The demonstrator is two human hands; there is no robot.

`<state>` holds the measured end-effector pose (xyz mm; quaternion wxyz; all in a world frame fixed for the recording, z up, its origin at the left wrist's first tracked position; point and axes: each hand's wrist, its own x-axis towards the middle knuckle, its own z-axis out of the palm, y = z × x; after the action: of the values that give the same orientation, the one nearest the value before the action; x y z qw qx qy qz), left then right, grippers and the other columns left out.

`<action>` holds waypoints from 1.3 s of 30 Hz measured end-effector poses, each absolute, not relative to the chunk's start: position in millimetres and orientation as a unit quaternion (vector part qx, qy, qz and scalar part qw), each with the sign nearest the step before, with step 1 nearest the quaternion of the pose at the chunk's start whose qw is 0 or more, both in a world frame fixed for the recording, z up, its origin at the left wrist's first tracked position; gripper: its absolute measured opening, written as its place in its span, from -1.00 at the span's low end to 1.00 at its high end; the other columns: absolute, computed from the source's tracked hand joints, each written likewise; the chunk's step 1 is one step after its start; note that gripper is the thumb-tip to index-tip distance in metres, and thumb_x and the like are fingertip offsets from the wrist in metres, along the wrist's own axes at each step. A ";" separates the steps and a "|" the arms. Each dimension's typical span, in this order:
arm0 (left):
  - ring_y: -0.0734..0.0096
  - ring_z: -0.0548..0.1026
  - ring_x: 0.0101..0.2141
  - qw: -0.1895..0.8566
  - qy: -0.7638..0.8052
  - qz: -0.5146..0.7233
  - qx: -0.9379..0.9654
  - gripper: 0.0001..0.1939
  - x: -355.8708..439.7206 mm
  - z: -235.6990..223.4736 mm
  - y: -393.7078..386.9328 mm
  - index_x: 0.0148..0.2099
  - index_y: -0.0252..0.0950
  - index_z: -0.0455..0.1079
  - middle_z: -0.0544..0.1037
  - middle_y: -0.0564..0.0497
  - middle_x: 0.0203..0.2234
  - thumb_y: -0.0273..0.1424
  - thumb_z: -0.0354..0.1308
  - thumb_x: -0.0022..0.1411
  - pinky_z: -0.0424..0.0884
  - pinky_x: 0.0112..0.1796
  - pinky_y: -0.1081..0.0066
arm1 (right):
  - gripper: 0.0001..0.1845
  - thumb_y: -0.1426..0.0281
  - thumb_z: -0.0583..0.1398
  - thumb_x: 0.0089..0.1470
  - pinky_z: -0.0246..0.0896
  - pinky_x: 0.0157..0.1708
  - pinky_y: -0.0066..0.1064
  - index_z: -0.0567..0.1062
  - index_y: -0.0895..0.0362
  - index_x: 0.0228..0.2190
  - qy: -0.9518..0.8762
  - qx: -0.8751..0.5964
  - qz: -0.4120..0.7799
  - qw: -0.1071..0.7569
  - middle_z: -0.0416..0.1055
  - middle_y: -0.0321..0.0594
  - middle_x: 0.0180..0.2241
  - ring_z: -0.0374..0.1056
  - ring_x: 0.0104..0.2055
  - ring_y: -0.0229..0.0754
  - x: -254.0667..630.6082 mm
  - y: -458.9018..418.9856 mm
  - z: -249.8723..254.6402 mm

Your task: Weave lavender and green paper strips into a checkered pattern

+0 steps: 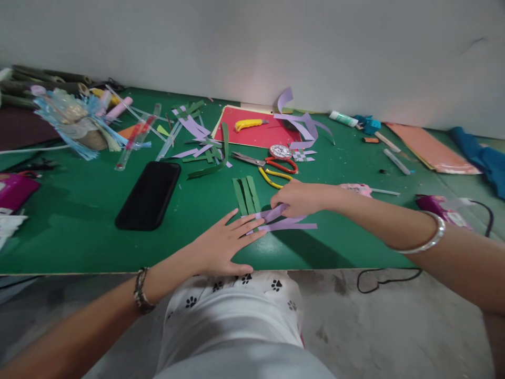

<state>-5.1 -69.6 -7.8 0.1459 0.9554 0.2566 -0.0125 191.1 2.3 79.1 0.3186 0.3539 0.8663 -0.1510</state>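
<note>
Green table: at the near ends of green strips, the left hand, fingers fanned, seemingly steadies lilac strips the right hand pinches.

Cannot read any word, brand or number with certainty. Can make out only blurred or tiny print on the white-and-green tube at far right, on the magenta pack at the left edge, on the other magenta pack at right, and on the clear ruler-like strip at far left. Can recognise black paw prints on the white garment, near centre.
</note>
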 end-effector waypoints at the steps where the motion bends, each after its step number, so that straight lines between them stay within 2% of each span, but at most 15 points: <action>1: 0.19 -0.12 0.23 0.144 0.256 -0.009 0.956 -0.26 -5.2 -7.9 -69.6 0.28 -0.25 -0.10 -0.10 -0.07 0.26 0.02 -0.08 0.16 -0.32 0.15 0.03 | -0.70 0.57 0.02 -0.12 -0.13 -0.38 -0.41 0.46 0.16 -0.34 0.866 0.352 -0.146 0.323 0.46 -0.18 -0.36 0.26 -0.38 -0.24 191.7 1.7 79.6; 4: 0.19 -0.12 0.23 0.141 0.254 -0.005 0.957 -0.26 -5.3 -8.2 -70.0 0.28 -0.26 -0.10 -0.10 -0.08 0.26 0.01 -0.08 0.17 -0.32 0.15 0.03 | -0.81 0.52 0.03 -0.13 -0.18 -0.38 -0.37 0.44 0.16 -0.48 0.866 0.349 -0.117 0.337 0.41 -0.22 -0.50 0.20 -0.48 -0.26 192.0 -1.3 79.6; 7: 0.20 -0.11 0.23 0.137 0.255 -0.004 0.957 -0.26 -5.4 -8.8 -70.0 0.27 -0.26 -0.09 -0.09 -0.07 0.26 0.01 -0.08 0.16 -0.33 0.15 0.05 | -0.84 0.46 0.04 -0.11 -0.20 -0.34 -0.33 0.42 0.18 -0.54 0.869 0.347 -0.093 0.340 0.39 -0.21 -0.54 0.18 -0.49 -0.26 190.8 -3.9 76.1; 9: 0.20 -0.11 0.23 0.134 0.257 -0.002 0.957 -0.26 -5.4 -9.1 -69.8 0.27 -0.25 -0.09 -0.09 -0.07 0.26 0.01 -0.07 0.16 -0.33 0.16 0.05 | -0.84 0.47 0.04 -0.10 -0.21 -0.31 -0.31 0.43 0.19 -0.51 0.873 0.345 -0.082 0.337 0.40 -0.20 -0.53 0.20 -0.47 -0.25 189.2 -4.7 73.3; 13: 0.17 -0.10 0.23 0.136 0.255 -0.009 0.957 -0.26 -5.3 -8.8 -69.9 0.27 -0.27 -0.08 -0.06 -0.09 0.25 0.01 -0.08 0.17 -0.32 0.15 0.04 | -0.72 0.56 0.01 -0.08 -0.18 -0.30 -0.34 0.45 0.20 -0.33 0.875 0.349 -0.082 0.326 0.43 -0.17 -0.51 0.25 -0.43 -0.22 185.4 -6.9 71.8; 16: 0.16 -0.10 0.23 0.138 0.255 -0.012 0.957 -0.26 -5.4 -8.8 -70.4 0.27 -0.29 -0.08 -0.07 -0.11 0.25 0.01 -0.09 0.17 -0.31 0.15 0.03 | -0.71 0.56 -0.02 -0.03 -0.15 -0.42 -0.40 0.46 0.21 -0.32 0.867 0.356 -0.100 0.335 0.44 -0.11 -0.44 0.26 -0.44 -0.22 183.3 -12.1 74.7; 20: 0.18 -0.09 0.23 0.130 0.255 0.008 0.958 -0.26 -5.8 -11.1 -70.9 0.27 -0.28 -0.06 -0.06 -0.11 0.25 0.02 -0.10 0.17 -0.35 0.15 0.06 | -0.70 0.38 -0.03 0.09 -0.18 -0.54 -0.45 0.48 0.20 -0.35 0.859 0.385 -0.144 0.306 0.44 -0.11 -0.42 0.23 -0.48 -0.25 185.3 -20.1 75.1; 22: 0.18 -0.08 0.22 0.127 0.254 0.015 0.959 -0.26 -6.0 -12.3 -70.9 0.27 -0.28 -0.07 -0.04 -0.11 0.25 0.02 -0.10 0.17 -0.35 0.16 0.07 | -0.67 0.33 -0.03 0.10 -0.17 -0.55 -0.46 0.49 0.19 -0.37 0.856 0.406 -0.160 0.276 0.43 -0.14 -0.44 0.21 -0.50 -0.28 189.3 -21.8 70.7; 27: 0.16 -0.08 0.22 0.135 0.255 0.009 0.957 -0.27 -6.2 -12.0 -71.3 0.27 -0.26 -0.07 -0.05 -0.09 0.25 0.02 -0.10 0.17 -0.33 0.15 0.03 | -0.69 0.34 -0.02 0.09 -0.15 -0.54 -0.49 0.49 0.18 -0.42 0.856 0.424 -0.202 0.217 0.39 -0.22 -0.52 0.12 -0.55 -0.33 202.4 -18.9 55.4; 33: 0.15 -0.07 0.22 0.137 0.255 0.009 0.957 -0.27 -5.8 -10.4 -71.3 0.26 -0.27 -0.05 -0.03 -0.10 0.25 0.02 -0.09 0.16 -0.32 0.15 0.02 | -0.64 0.32 -0.02 0.09 -0.14 -0.54 -0.49 0.45 0.22 -0.55 0.859 0.403 -0.254 0.188 0.30 -0.29 -0.62 0.02 -0.60 -0.37 207.4 -13.2 51.6; 39: 0.18 -0.07 0.22 0.132 0.258 -0.001 0.957 -0.28 -4.9 -8.6 -70.8 0.26 -0.25 -0.05 -0.01 -0.08 0.24 0.02 -0.09 0.16 -0.34 0.16 0.06 | -0.61 0.32 -0.01 0.07 -0.07 -0.53 -0.50 0.34 0.19 -0.69 0.833 0.416 -0.324 0.166 0.19 -0.36 -0.75 0.05 -0.64 -0.38 210.5 -9.3 53.2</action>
<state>-4.9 -70.8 -8.6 0.1319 0.9570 0.2582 -0.0013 210.5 -9.3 53.2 0.1660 0.4164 0.8332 -0.3239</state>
